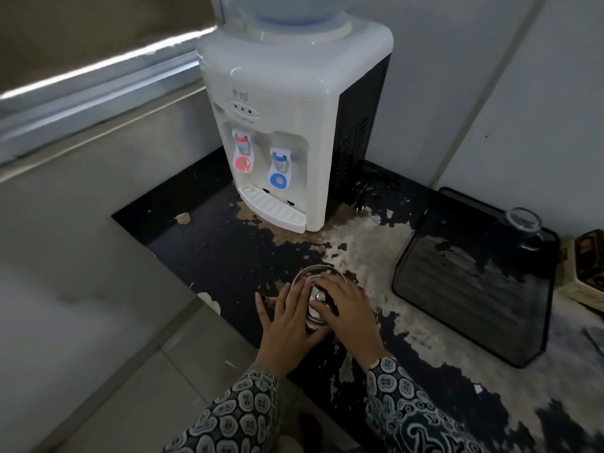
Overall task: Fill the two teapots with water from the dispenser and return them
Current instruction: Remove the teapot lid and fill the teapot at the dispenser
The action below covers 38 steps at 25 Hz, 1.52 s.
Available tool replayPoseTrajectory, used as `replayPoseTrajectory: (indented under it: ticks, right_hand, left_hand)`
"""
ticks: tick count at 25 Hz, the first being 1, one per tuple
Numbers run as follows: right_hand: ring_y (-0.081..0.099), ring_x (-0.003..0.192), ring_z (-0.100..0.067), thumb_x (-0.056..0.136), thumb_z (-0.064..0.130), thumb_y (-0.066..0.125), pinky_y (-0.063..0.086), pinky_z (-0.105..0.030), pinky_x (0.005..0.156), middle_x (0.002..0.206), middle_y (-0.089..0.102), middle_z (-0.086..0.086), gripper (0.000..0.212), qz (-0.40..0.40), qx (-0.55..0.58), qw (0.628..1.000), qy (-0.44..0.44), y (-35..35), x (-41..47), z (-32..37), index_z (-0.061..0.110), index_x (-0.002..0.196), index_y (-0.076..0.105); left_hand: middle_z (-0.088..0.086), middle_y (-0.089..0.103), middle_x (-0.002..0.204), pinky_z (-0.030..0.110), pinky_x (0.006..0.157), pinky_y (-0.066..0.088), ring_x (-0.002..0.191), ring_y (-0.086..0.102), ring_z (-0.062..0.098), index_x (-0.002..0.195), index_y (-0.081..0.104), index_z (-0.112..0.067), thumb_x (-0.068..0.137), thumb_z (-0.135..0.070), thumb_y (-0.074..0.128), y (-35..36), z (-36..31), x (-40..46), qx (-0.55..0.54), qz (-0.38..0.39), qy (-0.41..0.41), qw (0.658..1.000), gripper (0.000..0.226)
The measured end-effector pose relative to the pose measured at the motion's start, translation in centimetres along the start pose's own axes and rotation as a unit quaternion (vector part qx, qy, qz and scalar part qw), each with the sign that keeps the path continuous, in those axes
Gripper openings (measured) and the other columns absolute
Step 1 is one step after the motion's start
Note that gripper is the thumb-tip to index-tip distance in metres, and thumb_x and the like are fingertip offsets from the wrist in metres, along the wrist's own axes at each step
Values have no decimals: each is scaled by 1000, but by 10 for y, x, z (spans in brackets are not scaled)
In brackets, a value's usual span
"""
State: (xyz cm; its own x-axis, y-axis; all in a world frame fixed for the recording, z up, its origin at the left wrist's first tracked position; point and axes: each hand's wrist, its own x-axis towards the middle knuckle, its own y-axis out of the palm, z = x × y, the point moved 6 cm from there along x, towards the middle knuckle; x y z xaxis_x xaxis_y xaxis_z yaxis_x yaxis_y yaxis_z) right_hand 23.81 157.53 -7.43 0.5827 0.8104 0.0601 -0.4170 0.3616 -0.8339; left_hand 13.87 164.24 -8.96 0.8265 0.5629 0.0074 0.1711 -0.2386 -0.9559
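A steel teapot (315,282) stands on the worn black counter (228,250), in front of the white water dispenser (287,125). My left hand (289,325) lies against the pot's left side, near its spout. My right hand (346,308) rests over the lid, fingers around the knob. The hands hide most of the pot. The dispenser has a red tap (243,158) on the left, a blue tap (279,171) on the right, and a drip tray (273,206) below. Only one teapot is in view.
A dark tray (470,282) lies on the counter at the right with an upturned glass mug (523,228) on its far corner. A patterned box (585,266) sits at the right edge. A power plug and cord (362,201) lie beside the dispenser. The counter's left edge drops to a tiled floor.
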Motion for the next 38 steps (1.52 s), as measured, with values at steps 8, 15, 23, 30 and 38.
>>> replayPoseTrajectory:
  ticks: [8,15,23,30,38]
  right_hand:
    - [9,140,-5,93,33,44,18,-11,106,133,54,4,35,-51,60,996,-47,-5,2,12,17,123,54]
    - [7,139,-4,93,17,48,9,6,98,128,56,0,25,-47,166,985,-15,-1,0,8,13,116,55]
    - [13,138,-9,95,18,43,17,-13,102,130,52,1,28,-25,155,988,-1,-8,1,13,14,121,54]
    - [33,125,-14,97,22,38,22,6,87,121,51,-1,20,-14,191,981,25,-3,7,4,24,105,55]
    - [54,89,9,97,18,38,40,-2,77,98,59,10,17,-178,394,896,99,-47,-2,-26,14,102,54]
  left_hand:
    - [-8,52,138,68,96,19,117,60,10,137,42,-23,83,-75,3,-5,0,2,24,47,-39,998,85]
    - [-15,5,157,61,107,-19,144,12,8,149,-3,-34,49,-85,-27,-8,2,5,-24,80,-22,996,114]
    - [-13,25,149,52,114,-8,137,30,10,148,14,-34,81,-68,24,-14,2,10,-67,78,-18,995,75]
    - [-10,32,144,47,115,2,134,35,13,145,19,-29,87,-47,54,-21,0,15,-111,58,-35,992,70]
    - [-12,32,142,56,114,-5,131,41,16,146,17,-35,77,-55,64,-23,7,22,-121,101,-48,986,86]
